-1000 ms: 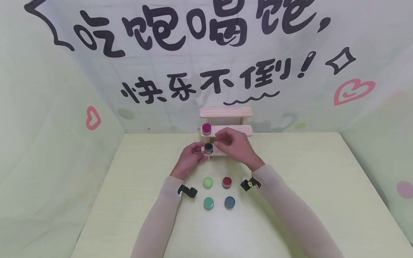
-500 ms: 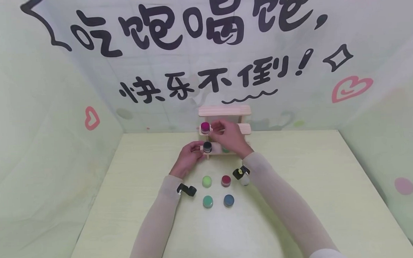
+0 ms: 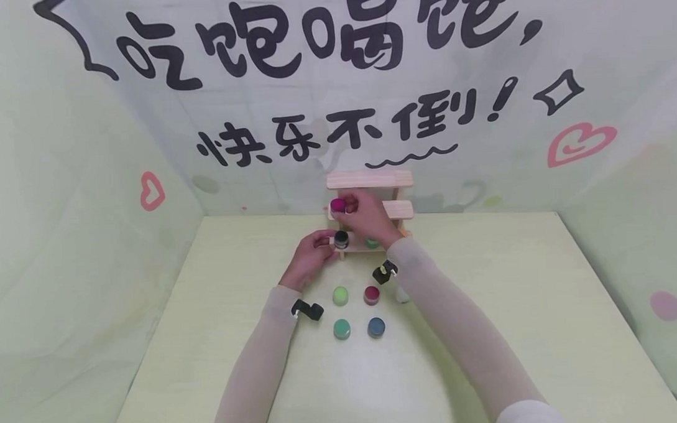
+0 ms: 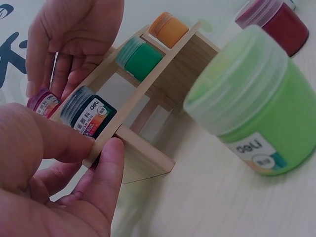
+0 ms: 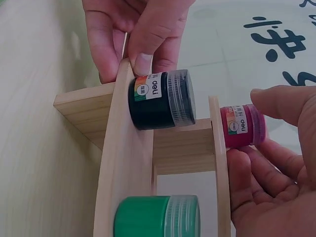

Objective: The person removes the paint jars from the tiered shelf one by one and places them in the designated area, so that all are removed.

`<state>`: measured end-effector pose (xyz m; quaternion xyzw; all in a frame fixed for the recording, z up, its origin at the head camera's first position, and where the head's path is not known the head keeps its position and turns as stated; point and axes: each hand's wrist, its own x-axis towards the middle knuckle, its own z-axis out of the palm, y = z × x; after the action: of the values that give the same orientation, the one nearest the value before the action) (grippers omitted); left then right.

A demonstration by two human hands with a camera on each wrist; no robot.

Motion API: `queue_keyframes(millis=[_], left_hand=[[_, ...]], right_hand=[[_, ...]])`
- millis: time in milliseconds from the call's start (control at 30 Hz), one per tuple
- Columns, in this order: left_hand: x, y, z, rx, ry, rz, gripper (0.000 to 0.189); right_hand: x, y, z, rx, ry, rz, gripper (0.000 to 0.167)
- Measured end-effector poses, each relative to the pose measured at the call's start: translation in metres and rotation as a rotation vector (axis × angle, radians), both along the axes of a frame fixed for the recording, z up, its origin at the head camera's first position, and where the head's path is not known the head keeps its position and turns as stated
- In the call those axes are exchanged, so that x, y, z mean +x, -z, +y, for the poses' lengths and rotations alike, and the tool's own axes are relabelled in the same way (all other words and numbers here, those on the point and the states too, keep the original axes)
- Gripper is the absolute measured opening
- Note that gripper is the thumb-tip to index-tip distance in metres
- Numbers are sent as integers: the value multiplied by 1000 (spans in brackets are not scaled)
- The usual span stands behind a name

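Note:
A three-tier wooden display stand (image 3: pixel 370 179) stands against the back wall. My left hand (image 3: pixel 306 257) grips the left end of its lowest board, thumb on top and fingers beneath, right beside a dark paint jar (image 5: pixel 160 101). At the left end of the middle board, my right hand (image 3: pixel 366 215) holds a magenta paint jar (image 5: pixel 238 126) with the thumb at its lid and fingers along its side. A green paint jar (image 5: pixel 148 217) and an orange paint jar (image 4: pixel 169 30) also sit on the lowest board.
On the table (image 3: pixel 237 364) in front of the stand are a light green jar (image 3: pixel 340 295), a red jar (image 3: pixel 372 295), a teal jar (image 3: pixel 341 329) and a blue jar (image 3: pixel 376 327). A whitish jar (image 3: pixel 402 295) is partly hidden by the right forearm.
My right hand has moved left and up from above the lowest board to the magenta jar and now holds it. The green jar has come into view. My left hand stays put.

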<state>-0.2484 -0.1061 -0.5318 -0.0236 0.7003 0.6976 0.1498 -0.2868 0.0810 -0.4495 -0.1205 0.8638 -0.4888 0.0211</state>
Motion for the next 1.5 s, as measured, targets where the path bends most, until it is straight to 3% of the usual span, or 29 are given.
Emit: queue_keyframes(millis=[733,1300,1500], left_hand=[[2,0,-4,36,3,-11,43],[2,4,3,56,-23,-2,41],[2,5,5,66,-38,8,40]], right_hand=[[1,6,6,-68,-9,-41,38],[31,-5,28,-54,38,-3,44],[41,-1,34,-42,28,36,42]])
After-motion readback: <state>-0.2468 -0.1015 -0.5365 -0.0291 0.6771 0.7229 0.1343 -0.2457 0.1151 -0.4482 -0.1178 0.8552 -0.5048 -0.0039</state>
